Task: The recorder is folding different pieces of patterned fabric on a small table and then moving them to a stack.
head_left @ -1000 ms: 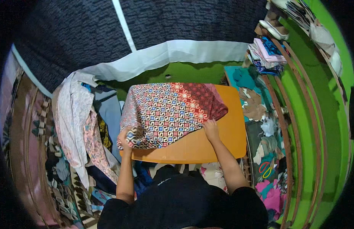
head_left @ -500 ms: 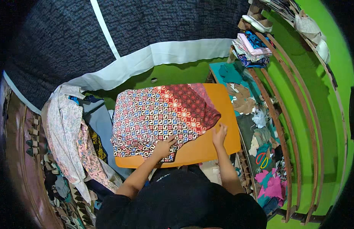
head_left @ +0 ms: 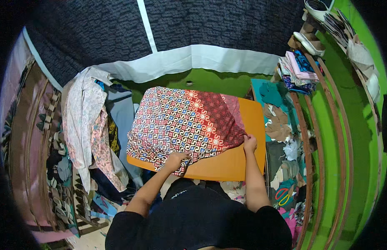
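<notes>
Head view: patterned cloth [head_left: 185, 123] lies under both hands' fingertips.

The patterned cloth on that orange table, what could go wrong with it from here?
1. The cloth hangs over the left edge of the orange table, so its weight might drag it off toward the clothes pile.
2. The left hand sits on a bunched near edge; pressing there could set creases.
3. The right hand grips only one corner, so a pull may skew the cloth.
</notes>
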`<control>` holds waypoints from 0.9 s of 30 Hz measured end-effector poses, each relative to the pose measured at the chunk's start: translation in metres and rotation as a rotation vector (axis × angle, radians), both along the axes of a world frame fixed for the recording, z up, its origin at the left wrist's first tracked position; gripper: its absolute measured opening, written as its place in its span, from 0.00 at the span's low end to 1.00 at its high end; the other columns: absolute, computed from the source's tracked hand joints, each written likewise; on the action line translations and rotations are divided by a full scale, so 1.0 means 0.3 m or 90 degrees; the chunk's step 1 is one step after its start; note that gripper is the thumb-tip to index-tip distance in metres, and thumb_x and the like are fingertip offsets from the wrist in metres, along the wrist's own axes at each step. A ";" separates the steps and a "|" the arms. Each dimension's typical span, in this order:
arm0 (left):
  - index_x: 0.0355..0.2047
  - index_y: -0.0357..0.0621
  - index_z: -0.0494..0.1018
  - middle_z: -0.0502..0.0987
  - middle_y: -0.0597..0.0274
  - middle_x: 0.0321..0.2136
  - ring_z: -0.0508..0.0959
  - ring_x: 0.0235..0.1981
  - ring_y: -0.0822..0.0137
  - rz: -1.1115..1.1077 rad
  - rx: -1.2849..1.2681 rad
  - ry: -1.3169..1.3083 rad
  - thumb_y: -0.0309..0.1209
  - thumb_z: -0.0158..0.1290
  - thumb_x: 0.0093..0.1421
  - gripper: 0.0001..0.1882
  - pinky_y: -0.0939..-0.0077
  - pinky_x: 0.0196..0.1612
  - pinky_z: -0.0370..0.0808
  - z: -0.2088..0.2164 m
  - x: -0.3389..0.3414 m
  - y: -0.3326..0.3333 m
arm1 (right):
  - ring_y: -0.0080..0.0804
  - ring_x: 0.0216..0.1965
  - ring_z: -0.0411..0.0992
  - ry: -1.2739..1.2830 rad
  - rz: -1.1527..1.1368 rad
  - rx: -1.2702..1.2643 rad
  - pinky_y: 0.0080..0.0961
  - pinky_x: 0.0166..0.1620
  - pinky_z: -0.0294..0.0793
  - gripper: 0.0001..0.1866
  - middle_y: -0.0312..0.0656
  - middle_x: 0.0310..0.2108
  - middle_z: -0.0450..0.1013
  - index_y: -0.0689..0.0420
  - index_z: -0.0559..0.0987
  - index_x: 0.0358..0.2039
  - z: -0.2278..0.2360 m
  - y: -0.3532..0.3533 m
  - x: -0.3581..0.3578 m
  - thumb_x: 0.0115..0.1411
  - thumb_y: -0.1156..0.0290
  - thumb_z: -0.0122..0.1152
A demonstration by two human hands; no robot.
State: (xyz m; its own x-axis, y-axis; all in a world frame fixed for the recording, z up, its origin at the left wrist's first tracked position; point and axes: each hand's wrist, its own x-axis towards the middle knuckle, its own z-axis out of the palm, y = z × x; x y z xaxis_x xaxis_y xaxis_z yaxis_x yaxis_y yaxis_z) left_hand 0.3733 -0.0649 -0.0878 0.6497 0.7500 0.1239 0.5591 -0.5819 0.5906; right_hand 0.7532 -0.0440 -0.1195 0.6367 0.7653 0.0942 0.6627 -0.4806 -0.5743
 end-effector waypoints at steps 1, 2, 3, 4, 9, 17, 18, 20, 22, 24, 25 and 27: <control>0.31 0.45 0.73 0.70 0.64 0.43 0.72 0.39 0.59 0.012 -0.033 -0.002 0.15 0.40 0.39 0.20 0.68 0.38 0.68 -0.003 -0.001 -0.001 | 0.35 0.27 0.70 0.091 -0.009 0.032 0.31 0.32 0.67 0.10 0.41 0.25 0.71 0.60 0.75 0.25 -0.006 -0.007 0.013 0.47 0.65 0.58; 0.31 0.45 0.73 0.69 0.63 0.43 0.72 0.40 0.59 0.022 -0.066 -0.004 0.15 0.39 0.38 0.20 0.68 0.40 0.68 -0.007 -0.005 0.000 | 0.33 0.26 0.69 0.183 -0.019 0.063 0.29 0.31 0.67 0.10 0.42 0.24 0.72 0.61 0.75 0.24 -0.004 -0.010 0.029 0.46 0.66 0.59; 0.31 0.43 0.72 0.69 0.63 0.44 0.71 0.42 0.59 0.049 -0.110 -0.005 0.15 0.38 0.40 0.19 0.69 0.42 0.67 -0.009 -0.013 0.004 | 0.28 0.30 0.69 0.288 0.043 0.065 0.27 0.35 0.66 0.11 0.38 0.29 0.72 0.61 0.75 0.29 -0.009 -0.005 0.062 0.50 0.67 0.54; 0.33 0.47 0.72 0.72 0.58 0.38 0.72 0.37 0.56 0.067 -0.092 -0.076 0.14 0.39 0.39 0.22 0.71 0.40 0.67 -0.014 -0.015 0.013 | 0.28 0.30 0.69 0.285 0.047 0.064 0.27 0.35 0.66 0.11 0.38 0.29 0.72 0.61 0.75 0.29 0.000 -0.002 0.097 0.50 0.67 0.54; 0.29 0.39 0.70 0.73 0.55 0.32 0.72 0.36 0.59 0.247 -0.012 -0.265 0.17 0.43 0.42 0.12 0.73 0.40 0.67 0.171 -0.066 0.158 | 0.24 0.36 0.66 0.758 0.254 0.260 0.20 0.38 0.62 0.12 0.36 0.35 0.69 0.58 0.71 0.38 0.026 0.051 0.322 0.54 0.69 0.45; 0.30 0.39 0.70 0.72 0.54 0.27 0.73 0.31 0.62 0.525 0.366 -0.253 0.20 0.43 0.45 0.11 0.74 0.36 0.67 0.593 -0.446 0.369 | 0.23 0.32 0.63 0.515 0.103 0.709 0.22 0.38 0.62 0.11 0.34 0.29 0.65 0.59 0.68 0.32 0.505 0.104 0.482 0.58 0.66 0.41; 0.31 0.39 0.70 0.73 0.54 0.27 0.72 0.31 0.61 0.547 0.409 -0.251 0.20 0.43 0.44 0.12 0.74 0.36 0.67 0.632 -0.464 0.371 | 0.24 0.32 0.63 0.593 0.041 0.824 0.23 0.39 0.62 0.11 0.35 0.30 0.65 0.60 0.68 0.34 0.523 0.095 0.535 0.58 0.65 0.41; 0.30 0.38 0.70 0.73 0.53 0.26 0.72 0.32 0.59 0.601 0.453 -0.210 0.18 0.42 0.43 0.13 0.74 0.36 0.67 0.653 -0.510 0.333 | 0.24 0.30 0.63 0.531 -0.164 0.732 0.23 0.38 0.63 0.12 0.36 0.31 0.64 0.60 0.67 0.35 0.684 0.008 0.397 0.58 0.65 0.41; 0.31 0.41 0.71 0.73 0.51 0.28 0.72 0.33 0.55 0.611 0.326 -0.067 0.17 0.38 0.42 0.17 0.69 0.38 0.67 0.591 -0.562 0.319 | 0.28 0.31 0.63 0.282 0.108 0.514 0.27 0.36 0.63 0.13 0.38 0.29 0.65 0.61 0.67 0.35 0.450 -0.009 0.585 0.58 0.63 0.41; 0.31 0.44 0.73 0.73 0.51 0.30 0.72 0.35 0.53 0.564 0.291 0.193 0.19 0.39 0.43 0.17 0.66 0.38 0.67 0.398 -0.729 0.314 | 0.27 0.30 0.63 0.239 0.127 0.231 0.26 0.35 0.63 0.13 0.37 0.28 0.65 0.61 0.68 0.33 0.310 -0.033 0.572 0.58 0.63 0.41; 0.31 0.44 0.73 0.73 0.51 0.30 0.72 0.35 0.53 0.564 0.290 0.192 0.19 0.39 0.43 0.17 0.66 0.38 0.67 0.352 -0.758 0.317 | 0.26 0.30 0.63 0.228 0.117 0.175 0.26 0.35 0.63 0.13 0.37 0.28 0.65 0.61 0.68 0.31 0.314 -0.048 0.540 0.58 0.64 0.42; 0.31 0.46 0.74 0.72 0.50 0.31 0.71 0.36 0.52 0.679 0.102 0.201 0.23 0.40 0.44 0.15 0.64 0.38 0.67 0.316 -0.795 0.310 | 0.26 0.31 0.63 0.368 0.057 0.212 0.24 0.36 0.62 0.13 0.38 0.29 0.66 0.62 0.69 0.30 0.361 -0.053 0.466 0.57 0.65 0.42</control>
State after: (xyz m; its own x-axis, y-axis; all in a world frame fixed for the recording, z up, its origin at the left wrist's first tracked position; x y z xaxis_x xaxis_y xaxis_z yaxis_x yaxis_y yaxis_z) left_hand 0.1348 0.0279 0.0069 -0.2961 0.9314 0.2117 0.9276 0.2275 0.2964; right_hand 0.8929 -0.0600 -0.0111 0.5909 0.8068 -0.0022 0.2335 -0.1736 -0.9567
